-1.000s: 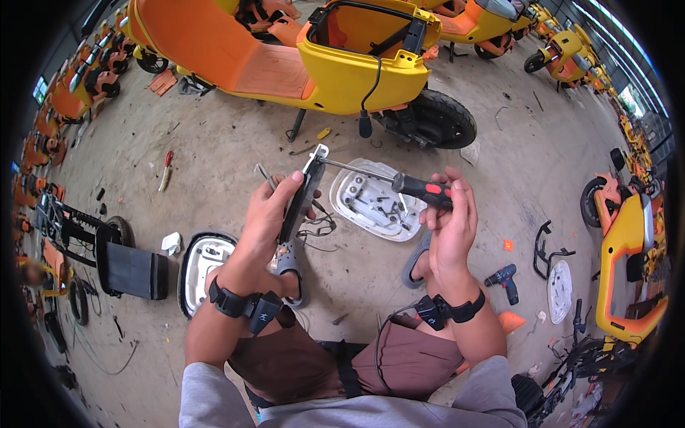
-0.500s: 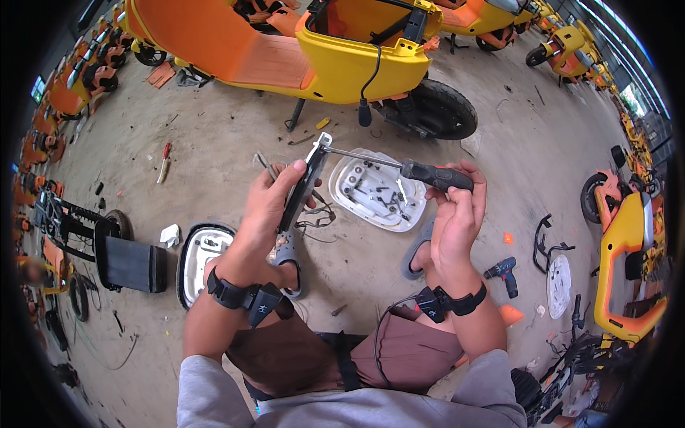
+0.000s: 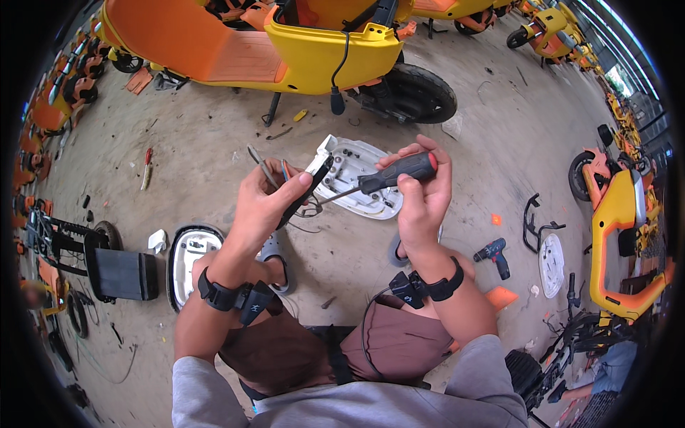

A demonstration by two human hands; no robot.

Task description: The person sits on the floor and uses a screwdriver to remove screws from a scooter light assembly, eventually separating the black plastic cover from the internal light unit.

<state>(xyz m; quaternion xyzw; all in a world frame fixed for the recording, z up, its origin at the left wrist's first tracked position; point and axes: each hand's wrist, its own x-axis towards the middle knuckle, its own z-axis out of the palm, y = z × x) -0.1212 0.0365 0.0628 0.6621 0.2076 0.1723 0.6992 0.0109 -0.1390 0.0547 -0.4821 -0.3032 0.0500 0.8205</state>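
My left hand (image 3: pixel 260 203) is closed around a narrow black-and-white part (image 3: pixel 315 182), its white end pointing away from me. Thin wires come out by the fingers. My right hand (image 3: pixel 426 207) grips a screwdriver (image 3: pixel 389 175) by its black handle, which has a red end. Its shaft slants down to the left, and the tip is near the lower side of the part; whether it touches cannot be made out. Behind both hands a white tray (image 3: pixel 371 208) on the floor holds several screws and small fittings.
A yellow-and-orange scooter (image 3: pixel 325 68) stands ahead. On the floor to the right are a cordless drill (image 3: pixel 494 257) and a black bracket (image 3: pixel 531 225). Leftward lie a black-rimmed white cover (image 3: pixel 173 267) and a black box (image 3: pixel 127 274). Another person's sleeve (image 3: pixel 615 367) shows at lower right.
The screwdriver's tip has left the part's white end and now sits lower, the handle tilted up. My left hand has turned the part. At lower right another person's arm has appeared.
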